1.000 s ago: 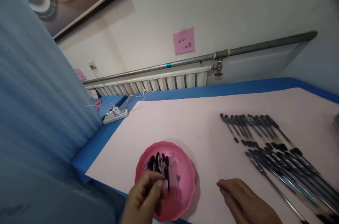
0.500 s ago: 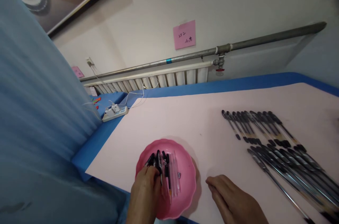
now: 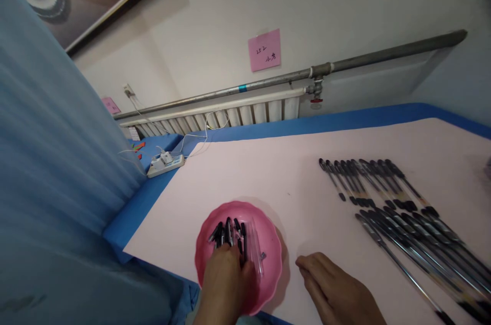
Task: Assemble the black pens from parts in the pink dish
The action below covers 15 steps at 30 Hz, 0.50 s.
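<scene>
A pink bowl (image 3: 273, 268) with a scalloped rim holds black pen caps (image 3: 229, 228), clear plastic pen barrels (image 3: 255, 248) and a small silvery piece (image 3: 263, 255). Inside it, my left hand (image 3: 226, 279) curls its fingers down over the pen parts. The fingertips are hidden, so what they grip cannot be made out. To the right of the bowl, my right hand (image 3: 333, 284) rests on the pale sheet, its fingers pressed together and nothing visible in them. Further right lie two rows of black-capped pens, a back row (image 3: 362, 181) and a nearer row (image 3: 422, 248).
A pale pink sheet (image 3: 245, 166) covers most of the blue table (image 3: 345, 120). A white power strip (image 3: 166, 165) with plugs and cables sits at the left edge, near a blue curtain (image 3: 57, 161). Behind are a radiator (image 3: 264, 112), a metal pipe (image 3: 276, 81) and a pink note (image 3: 264, 50).
My left hand has moved slightly right and turned over the pen parts in the bowl, shifting some caps and barrels. My right hand stays in the same place on the sheet.
</scene>
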### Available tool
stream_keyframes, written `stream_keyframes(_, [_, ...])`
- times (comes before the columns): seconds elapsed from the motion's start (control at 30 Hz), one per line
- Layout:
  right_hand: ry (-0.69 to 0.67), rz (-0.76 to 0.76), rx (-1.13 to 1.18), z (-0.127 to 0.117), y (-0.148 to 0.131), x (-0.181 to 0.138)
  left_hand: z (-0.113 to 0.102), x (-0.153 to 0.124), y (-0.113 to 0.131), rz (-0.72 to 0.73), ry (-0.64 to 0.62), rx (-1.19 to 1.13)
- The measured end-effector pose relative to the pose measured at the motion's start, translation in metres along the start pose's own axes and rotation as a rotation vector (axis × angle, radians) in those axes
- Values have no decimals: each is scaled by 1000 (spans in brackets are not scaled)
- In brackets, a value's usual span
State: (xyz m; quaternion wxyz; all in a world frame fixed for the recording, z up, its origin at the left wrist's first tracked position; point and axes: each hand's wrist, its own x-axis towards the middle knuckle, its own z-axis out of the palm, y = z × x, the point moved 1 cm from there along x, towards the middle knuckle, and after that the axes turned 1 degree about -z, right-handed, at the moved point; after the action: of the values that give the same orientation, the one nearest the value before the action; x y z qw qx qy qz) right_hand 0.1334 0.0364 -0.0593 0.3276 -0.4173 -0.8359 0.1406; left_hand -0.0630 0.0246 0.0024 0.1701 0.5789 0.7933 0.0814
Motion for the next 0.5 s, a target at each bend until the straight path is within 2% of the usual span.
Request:
stream_keyframes(0.17, [-2,19,14,1,1,-1,-3,0,-3,-42,4,20])
stream_keyframes(0.27, [21,40,91,0,-1,-1,-3,-4,-8,-16,58,-14])
stream_keyframes(0.37, [32,159,300,-4,-5,0,5,-14,-5,153,155,-92])
stream_keyframes(0.5, [-8,295,639,-10,-11,2,25,-28,15,409,238,-106])
